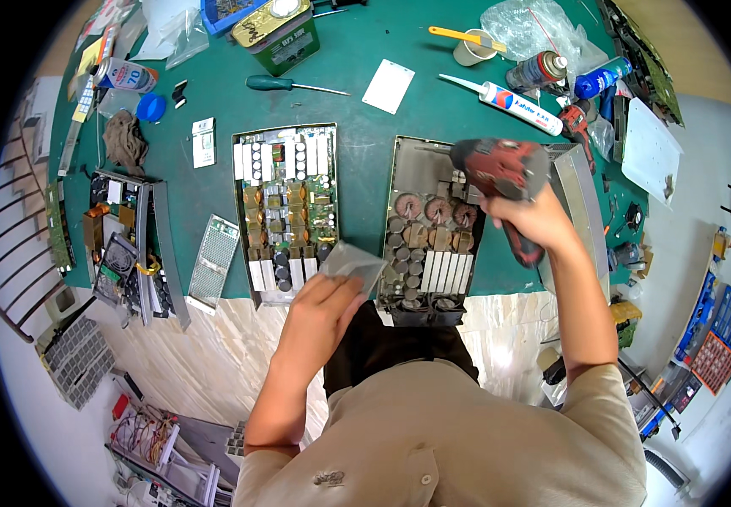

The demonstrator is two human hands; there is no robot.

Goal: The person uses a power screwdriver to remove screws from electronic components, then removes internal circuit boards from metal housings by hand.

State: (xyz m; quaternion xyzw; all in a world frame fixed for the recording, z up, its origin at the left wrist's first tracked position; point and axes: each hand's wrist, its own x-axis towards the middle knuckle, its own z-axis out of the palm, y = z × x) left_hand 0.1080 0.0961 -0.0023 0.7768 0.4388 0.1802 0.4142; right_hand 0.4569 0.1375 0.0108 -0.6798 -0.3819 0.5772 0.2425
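Note:
In my right hand (539, 221) is a red and black cordless drill (505, 167), gripped by its handle. Its nose points left, above the upper part of a dusty open circuit module (416, 169) with copper coils, capacitors and white blocks. My left hand (319, 314) pinches a small clear plastic bag (357, 262) between the two modules, near the table's front edge. The bag overlaps the lower corner of a cleaner open circuit module (287, 211) to its left. Whether the drill's tip touches anything cannot be made out.
A perforated metal plate (216, 258) and another opened unit (124, 245) lie to the left. A screwdriver (298, 85), white card (388, 86), green tub (276, 42), sealant tube (513, 106) and spray can (539, 71) are farther back. A metal casing (581, 194) stands right of the drill.

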